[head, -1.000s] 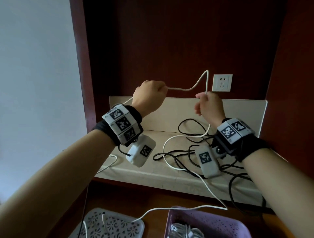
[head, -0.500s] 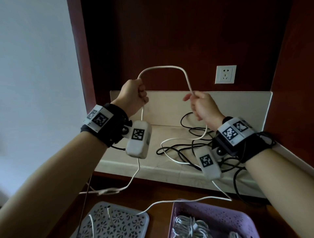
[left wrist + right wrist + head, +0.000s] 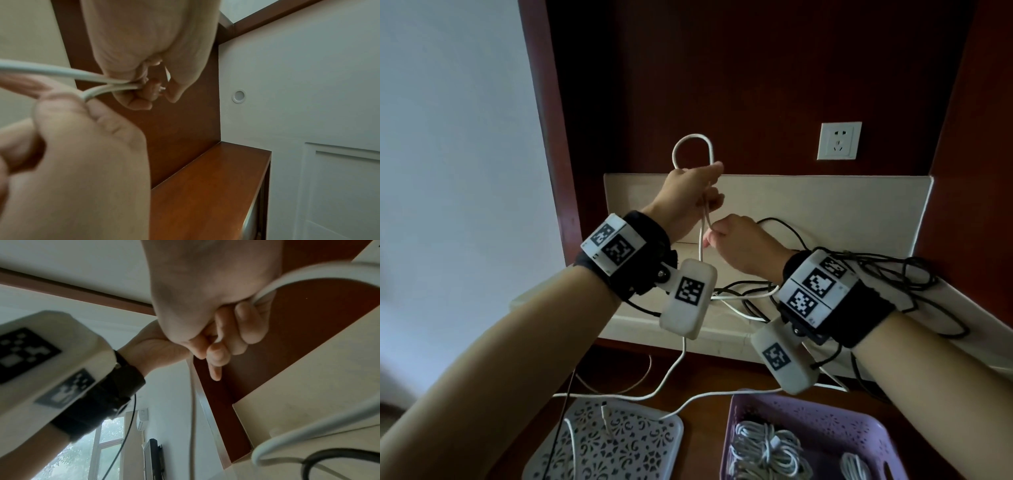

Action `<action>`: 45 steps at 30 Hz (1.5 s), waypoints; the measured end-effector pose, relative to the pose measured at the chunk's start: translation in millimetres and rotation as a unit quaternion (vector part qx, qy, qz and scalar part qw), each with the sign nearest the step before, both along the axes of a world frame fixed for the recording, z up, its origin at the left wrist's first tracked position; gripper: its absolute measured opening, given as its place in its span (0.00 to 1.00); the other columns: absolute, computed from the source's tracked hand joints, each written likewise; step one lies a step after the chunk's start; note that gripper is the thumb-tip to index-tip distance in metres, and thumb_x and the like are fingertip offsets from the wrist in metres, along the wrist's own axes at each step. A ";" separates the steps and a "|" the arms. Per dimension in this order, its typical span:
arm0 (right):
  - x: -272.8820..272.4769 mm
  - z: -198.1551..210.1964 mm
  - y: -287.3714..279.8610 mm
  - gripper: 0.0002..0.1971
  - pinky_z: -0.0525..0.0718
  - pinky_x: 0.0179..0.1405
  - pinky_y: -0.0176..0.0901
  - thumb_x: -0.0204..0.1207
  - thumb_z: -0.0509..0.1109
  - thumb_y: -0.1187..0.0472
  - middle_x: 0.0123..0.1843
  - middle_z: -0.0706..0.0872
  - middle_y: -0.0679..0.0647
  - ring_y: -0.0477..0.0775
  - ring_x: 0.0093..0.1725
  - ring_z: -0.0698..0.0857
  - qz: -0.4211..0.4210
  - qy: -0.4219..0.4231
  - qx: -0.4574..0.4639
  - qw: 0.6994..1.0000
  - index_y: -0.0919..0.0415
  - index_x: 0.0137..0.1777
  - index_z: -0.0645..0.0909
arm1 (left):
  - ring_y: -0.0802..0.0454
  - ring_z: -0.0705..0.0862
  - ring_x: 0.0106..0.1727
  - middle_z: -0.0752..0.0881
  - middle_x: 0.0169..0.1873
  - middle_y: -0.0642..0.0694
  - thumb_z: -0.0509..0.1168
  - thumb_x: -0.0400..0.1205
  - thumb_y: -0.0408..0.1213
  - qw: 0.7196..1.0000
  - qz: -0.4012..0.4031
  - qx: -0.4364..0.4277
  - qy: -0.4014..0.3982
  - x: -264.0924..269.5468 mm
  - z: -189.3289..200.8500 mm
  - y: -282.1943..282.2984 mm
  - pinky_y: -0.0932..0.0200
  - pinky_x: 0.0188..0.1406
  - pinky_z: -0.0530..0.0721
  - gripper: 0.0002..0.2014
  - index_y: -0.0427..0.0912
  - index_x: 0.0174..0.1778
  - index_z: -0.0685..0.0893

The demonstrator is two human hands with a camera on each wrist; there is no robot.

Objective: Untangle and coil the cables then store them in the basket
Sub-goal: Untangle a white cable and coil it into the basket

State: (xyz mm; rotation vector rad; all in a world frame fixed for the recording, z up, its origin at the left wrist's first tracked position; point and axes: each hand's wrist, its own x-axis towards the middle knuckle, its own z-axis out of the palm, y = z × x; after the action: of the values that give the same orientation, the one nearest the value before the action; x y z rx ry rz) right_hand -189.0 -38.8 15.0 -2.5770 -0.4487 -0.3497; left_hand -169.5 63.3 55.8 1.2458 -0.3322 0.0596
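My left hand (image 3: 709,192) is raised in front of the dark wood back panel and grips two strands of a white cable (image 3: 691,136), which stands above it as a narrow loop. Just below, my right hand (image 3: 711,235) pinches one strand of that cable. In the left wrist view the left fingers (image 3: 131,97) clamp both strands while the right hand (image 3: 82,104) holds one beside them. In the right wrist view the right fingers (image 3: 242,331) curl round the white cable (image 3: 308,274). The cable hangs down over the shelf edge towards the purple basket (image 3: 852,428).
A tangle of black cables (image 3: 887,263) lies on the beige shelf (image 3: 825,205) behind my right wrist. The purple basket holds coiled white cables (image 3: 767,448). A white perforated tray (image 3: 626,445) sits left of it. A wall socket (image 3: 839,140) is on the back panel.
My hands have come together: the right hand moved left and down to just under the left hand. The wide arch of cable between them has narrowed into a small loop above the left hand.
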 end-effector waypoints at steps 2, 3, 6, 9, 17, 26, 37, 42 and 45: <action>-0.3 -2.7 -4.0 0.16 0.70 0.27 0.33 0.83 0.53 0.66 0.28 0.75 0.49 0.45 0.26 0.72 0.043 0.027 0.072 0.996 0.67 0.55 0.84 | 0.61 0.63 0.16 0.68 0.28 0.48 0.58 0.85 0.30 1.000 -0.010 -0.024 0.015 -2.1 0.3 3.5 0.65 0.24 0.71 0.10 0.40 0.38 0.73; -0.6 -3.6 -6.6 0.16 0.69 0.25 0.32 0.83 0.54 0.66 0.27 0.76 0.50 0.42 0.23 0.72 0.065 0.039 0.113 0.991 0.65 0.54 0.85 | 0.61 0.60 0.16 0.65 0.26 0.49 0.54 0.86 0.29 0.999 -0.019 -0.041 0.022 -2.2 0.7 4.6 0.66 0.22 0.68 0.12 0.41 0.36 0.70; -4.5 -6.8 -12.0 0.15 0.76 0.33 0.32 0.84 0.55 0.64 0.39 0.83 0.52 0.43 0.35 0.80 0.138 0.109 0.222 0.959 0.58 0.48 0.85 | 0.61 0.59 0.15 0.63 0.24 0.50 0.48 0.87 0.30 0.994 -0.047 -0.091 0.033 -5.0 3.3 5.5 0.69 0.15 0.62 0.15 0.43 0.34 0.66; -11.5 -12.1 -12.9 0.15 0.79 0.54 0.43 0.84 0.53 0.61 0.43 0.86 0.48 0.48 0.51 0.83 0.220 0.199 0.317 0.901 0.60 0.42 0.80 | 0.61 0.58 0.13 0.63 0.17 0.52 0.45 0.89 0.32 0.988 -0.065 -0.136 0.031 -9.3 6.4 4.0 0.69 0.11 0.58 0.16 0.41 0.34 0.68; -19.5 -44.2 -24.7 0.20 0.64 0.18 0.34 0.85 0.48 0.49 0.19 0.62 0.44 0.43 0.17 0.60 0.216 0.242 0.424 0.846 0.58 0.33 0.63 | 0.60 0.57 0.13 0.60 0.14 0.55 0.56 0.86 0.46 0.986 -0.053 -0.155 0.027 -13.7 17.8 11.3 0.67 0.14 0.58 0.20 0.47 0.28 0.63; -18.1 -64.5 -44.2 0.21 0.51 0.20 0.38 0.86 0.52 0.53 0.19 0.60 0.44 0.43 0.18 0.56 0.139 0.226 0.373 0.889 0.56 0.30 0.65 | 0.59 0.58 0.11 0.60 0.13 0.53 0.56 0.85 0.53 0.979 0.036 -0.145 0.137 8.0 -14.2 35.4 0.69 0.12 0.60 0.21 0.44 0.31 0.64; -10.7 -84.5 -60.0 0.20 0.56 0.24 0.40 0.76 0.48 0.63 0.15 0.59 0.46 0.46 0.16 0.59 0.078 0.268 0.487 0.827 0.56 0.21 0.65 | 0.56 0.56 0.10 0.60 0.15 0.52 0.39 0.82 0.65 0.958 -0.133 -0.158 0.198 -8.7 -60.9 36.4 0.68 0.11 0.52 0.34 0.41 0.26 0.70; -14.9 -96.8 -73.6 0.14 0.63 0.26 0.38 0.76 0.55 0.63 0.15 0.60 0.44 0.43 0.14 0.58 0.078 0.281 0.528 0.798 0.60 0.28 0.68 | 0.56 0.50 0.16 0.56 0.16 0.51 0.36 0.85 0.52 0.931 -0.284 -0.157 0.167 -10.5 -82.1 32.0 0.66 0.16 0.50 0.33 0.41 0.18 0.70; -16.4 -97.2 -75.6 0.16 0.60 0.16 0.32 0.81 0.55 0.62 0.15 0.60 0.43 0.39 0.12 0.56 0.043 0.303 0.496 0.812 0.59 0.30 0.70 | 0.55 0.54 0.19 0.63 0.21 0.45 0.39 0.83 0.46 0.854 -0.471 -0.135 0.174 -12.1 -103.7 31.5 0.62 0.23 0.54 0.23 0.41 0.26 0.67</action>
State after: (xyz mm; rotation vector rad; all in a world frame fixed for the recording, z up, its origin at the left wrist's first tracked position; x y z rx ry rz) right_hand -205.4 -114.3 -82.2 -1.4925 -0.0773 0.2452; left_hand -181.6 94.8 -47.9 0.6857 -0.5629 -0.9273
